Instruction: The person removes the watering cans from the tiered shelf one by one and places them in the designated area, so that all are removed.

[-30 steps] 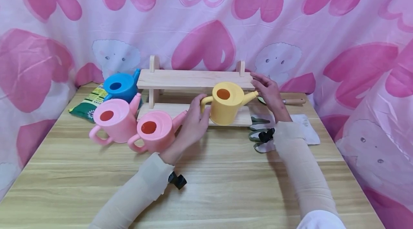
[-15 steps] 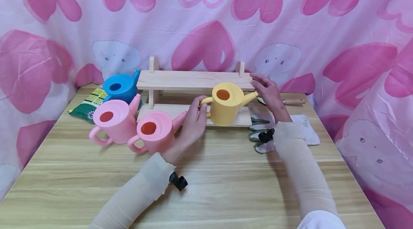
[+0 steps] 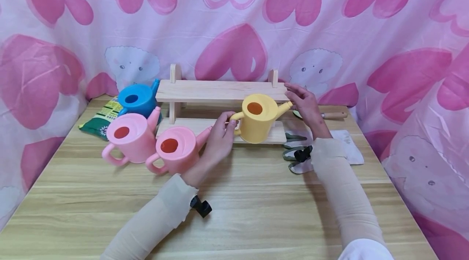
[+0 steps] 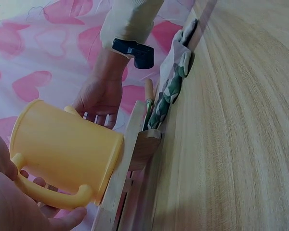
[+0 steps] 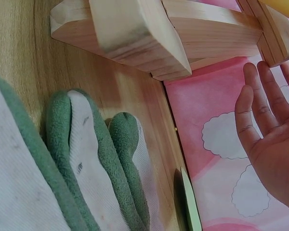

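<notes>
A yellow watering can (image 3: 256,123) stands upright on the right part of the lower shelf (image 3: 278,134) of a wooden stand. My left hand (image 3: 220,138) holds its handle (image 4: 53,196) between thumb and fingers; the left wrist view shows only part of that hand. To the right, my right hand (image 3: 305,103) has loosely bent fingers near the spout and the right end of the upper shelf (image 3: 220,91). The right wrist view shows those fingers (image 5: 269,103) holding nothing, with the tips close to the wood; contact cannot be told.
Two pink watering cans (image 3: 132,140) (image 3: 177,150) stand left of my left hand. Behind them are a blue watering can (image 3: 137,99) and a green-yellow bag (image 3: 100,119). Under my right arm lie grey-green gloves (image 5: 91,154) and a wooden-handled trowel (image 3: 333,115).
My left hand has shifted slightly down at the yellow watering can's handle, and its thumb now sits lower. The can has barely moved. My right hand has stayed in place.
</notes>
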Action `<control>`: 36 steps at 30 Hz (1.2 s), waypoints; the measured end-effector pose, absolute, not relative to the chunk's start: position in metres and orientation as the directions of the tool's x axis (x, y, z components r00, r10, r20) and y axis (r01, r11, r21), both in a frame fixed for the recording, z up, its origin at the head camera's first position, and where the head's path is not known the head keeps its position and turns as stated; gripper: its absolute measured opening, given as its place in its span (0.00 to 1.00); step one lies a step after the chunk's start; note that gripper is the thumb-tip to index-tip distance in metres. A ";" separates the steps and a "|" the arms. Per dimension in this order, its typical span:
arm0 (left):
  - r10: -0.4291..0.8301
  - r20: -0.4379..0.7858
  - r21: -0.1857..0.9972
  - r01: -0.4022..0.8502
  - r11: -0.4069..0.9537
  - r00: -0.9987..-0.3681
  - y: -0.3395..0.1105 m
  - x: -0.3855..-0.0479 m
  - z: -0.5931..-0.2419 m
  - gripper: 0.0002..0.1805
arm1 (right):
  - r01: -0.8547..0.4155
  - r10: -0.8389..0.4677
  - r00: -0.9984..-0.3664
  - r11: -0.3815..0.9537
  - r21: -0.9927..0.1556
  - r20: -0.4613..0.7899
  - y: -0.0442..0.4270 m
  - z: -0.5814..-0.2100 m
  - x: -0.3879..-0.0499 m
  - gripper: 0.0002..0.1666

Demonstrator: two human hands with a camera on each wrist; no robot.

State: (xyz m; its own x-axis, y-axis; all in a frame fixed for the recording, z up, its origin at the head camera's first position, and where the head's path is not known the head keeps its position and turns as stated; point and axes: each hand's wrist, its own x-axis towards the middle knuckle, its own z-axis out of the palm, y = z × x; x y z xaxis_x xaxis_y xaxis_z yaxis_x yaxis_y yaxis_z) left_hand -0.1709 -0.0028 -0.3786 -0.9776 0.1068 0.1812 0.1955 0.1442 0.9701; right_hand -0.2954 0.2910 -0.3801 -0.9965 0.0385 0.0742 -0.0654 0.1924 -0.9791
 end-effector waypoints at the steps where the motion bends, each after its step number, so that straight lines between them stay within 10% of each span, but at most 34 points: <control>1: 0.109 0.176 0.970 0.192 0.153 -0.978 -0.003 -0.170 -0.378 0.15 | -0.066 0.039 -0.996 0.196 -0.978 0.075 0.291 -0.381 -0.296 0.29; 36: 0.274 0.077 0.992 0.102 0.079 -0.959 -0.037 -0.113 -0.375 0.13 | -0.075 0.041 -0.996 0.204 -0.976 0.085 0.292 -0.382 -0.295 0.30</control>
